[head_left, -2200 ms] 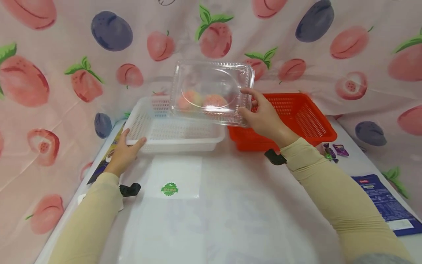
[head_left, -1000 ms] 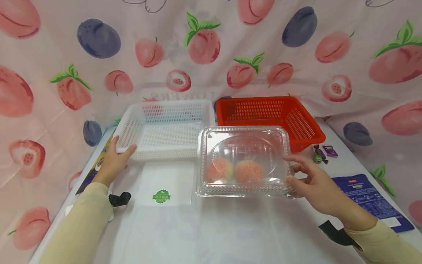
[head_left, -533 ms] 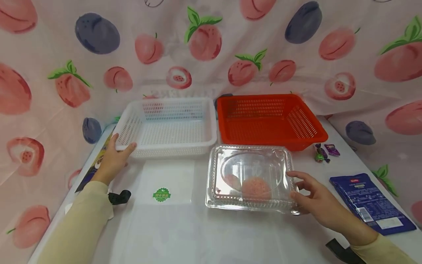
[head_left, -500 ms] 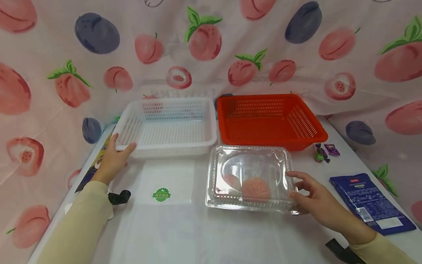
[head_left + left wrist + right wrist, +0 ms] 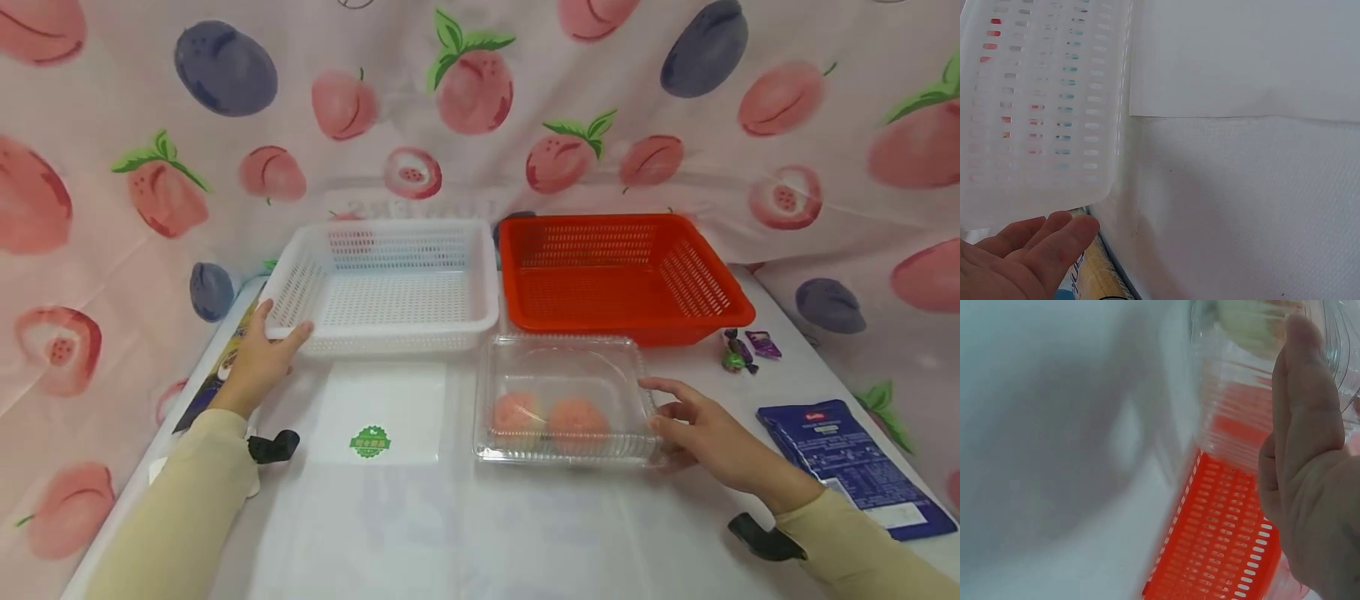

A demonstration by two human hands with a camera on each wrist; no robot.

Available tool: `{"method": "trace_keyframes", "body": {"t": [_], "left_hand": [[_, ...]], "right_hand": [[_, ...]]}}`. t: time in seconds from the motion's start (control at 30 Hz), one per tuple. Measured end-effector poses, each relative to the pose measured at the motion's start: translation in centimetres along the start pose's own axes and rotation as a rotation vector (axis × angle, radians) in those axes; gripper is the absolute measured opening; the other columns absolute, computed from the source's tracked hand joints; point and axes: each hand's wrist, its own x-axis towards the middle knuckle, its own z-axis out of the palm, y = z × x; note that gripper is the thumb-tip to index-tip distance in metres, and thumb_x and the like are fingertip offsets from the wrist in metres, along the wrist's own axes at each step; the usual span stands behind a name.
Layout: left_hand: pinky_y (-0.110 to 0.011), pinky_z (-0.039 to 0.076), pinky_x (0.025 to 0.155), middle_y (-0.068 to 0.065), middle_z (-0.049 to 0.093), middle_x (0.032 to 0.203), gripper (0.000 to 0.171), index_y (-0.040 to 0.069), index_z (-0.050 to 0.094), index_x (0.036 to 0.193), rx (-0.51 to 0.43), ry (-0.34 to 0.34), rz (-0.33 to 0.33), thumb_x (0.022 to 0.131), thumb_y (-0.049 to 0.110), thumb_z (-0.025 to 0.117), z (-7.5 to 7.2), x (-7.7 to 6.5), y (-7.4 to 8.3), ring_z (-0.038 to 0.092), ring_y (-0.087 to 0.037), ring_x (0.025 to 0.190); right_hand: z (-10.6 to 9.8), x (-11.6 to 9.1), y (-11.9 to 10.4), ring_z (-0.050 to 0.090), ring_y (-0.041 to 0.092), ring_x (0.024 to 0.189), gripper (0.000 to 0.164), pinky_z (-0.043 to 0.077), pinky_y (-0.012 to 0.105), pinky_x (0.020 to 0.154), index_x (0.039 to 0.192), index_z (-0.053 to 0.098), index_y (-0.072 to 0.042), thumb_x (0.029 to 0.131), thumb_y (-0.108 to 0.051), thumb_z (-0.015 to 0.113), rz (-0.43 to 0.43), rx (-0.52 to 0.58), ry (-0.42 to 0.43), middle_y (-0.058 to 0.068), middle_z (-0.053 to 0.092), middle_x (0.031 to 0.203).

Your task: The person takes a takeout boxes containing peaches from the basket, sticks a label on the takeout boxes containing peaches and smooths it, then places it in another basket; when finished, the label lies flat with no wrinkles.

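In the head view, my right hand (image 5: 705, 437) holds the right edge of a clear plastic clamshell box (image 5: 566, 371), thumb and fingers around its rim. Inside lie two round, peach-like fruits, one on the left (image 5: 516, 414) and one on the right (image 5: 577, 423). The box is low over the table, just in front of the red basket (image 5: 626, 327); whether its base touches the cloth, I cannot tell. My left hand (image 5: 258, 362) is at the front left corner of the white basket (image 5: 405, 337). In the left wrist view, its fingers are loosely extended beside that corner.
A white sheet with a green seal (image 5: 371, 442) lies before the white basket. Small wrapped candies (image 5: 737, 354) and a blue packet (image 5: 858, 467) are on the right. A yellow and dark package (image 5: 217, 379) is partly hidden behind the left hand. Fruit-print cloth (image 5: 405, 108) hangs behind.
My right hand has brought the clamshell box down from above the baskets to low in front of the red one. Its earlier tilt has levelled. My left hand has stayed at the white basket's corner.
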Motion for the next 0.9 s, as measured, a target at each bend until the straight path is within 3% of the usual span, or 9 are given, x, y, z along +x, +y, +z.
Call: {"method": "trace_keyframes", "body": {"t": [0.4, 0.63, 0.73, 0.9], "left_hand": [[-0.065, 0.040, 0.101, -0.024, -0.001, 0.164, 0.107, 0.029, -0.016, 0.159, 0.002, -0.013, -0.004, 0.090, 0.071, 0.054, 0.1, 0.6, 0.7, 0.035, -0.051, 0.135], [-0.065, 0.040, 0.102, -0.027, -0.005, 0.163, 0.107, 0.022, -0.017, 0.159, 0.018, -0.026, -0.005, 0.092, 0.068, 0.052, -0.3, 0.3, 0.6, 0.027, -0.054, 0.139], [-0.068, 0.036, 0.103, -0.028, -0.007, 0.163, 0.105, 0.019, -0.018, 0.159, 0.022, -0.023, -0.017, 0.095, 0.065, 0.051, -0.4, 0.0, 0.5, 0.021, -0.056, 0.141], [-0.073, 0.017, 0.109, -0.026, -0.005, 0.164, 0.104, 0.016, -0.014, 0.160, 0.045, 0.031, 0.014, 0.095, 0.063, 0.053, -0.5, -0.1, 0.6, 0.010, -0.055, 0.144]], "right_hand": [[-1.4, 1.2, 0.0, 0.066, 0.031, 0.094, 0.065, 0.059, 0.043, 0.079, 0.158, 0.024, -0.018, 0.103, -0.031, 0.057, 0.034, -0.052, -0.023, 0.023, 0.052, 0.121], [-1.8, 0.7, -0.6, 0.062, 0.032, 0.107, 0.076, 0.057, 0.047, 0.086, 0.162, 0.006, -0.018, 0.105, -0.033, 0.054, 0.013, -0.131, -0.062, 0.029, 0.045, 0.138], [-2.0, 0.6, -0.6, 0.061, 0.037, 0.110, 0.079, 0.056, 0.050, 0.088, 0.161, 0.007, -0.012, 0.103, -0.032, 0.057, -0.026, -0.226, -0.029, 0.029, 0.046, 0.138], [-2.3, 0.3, -1.2, 0.058, 0.044, 0.116, 0.073, 0.054, 0.056, 0.087, 0.158, 0.022, -0.005, 0.102, -0.033, 0.060, -0.102, -0.379, 0.081, 0.026, 0.052, 0.136]]}}
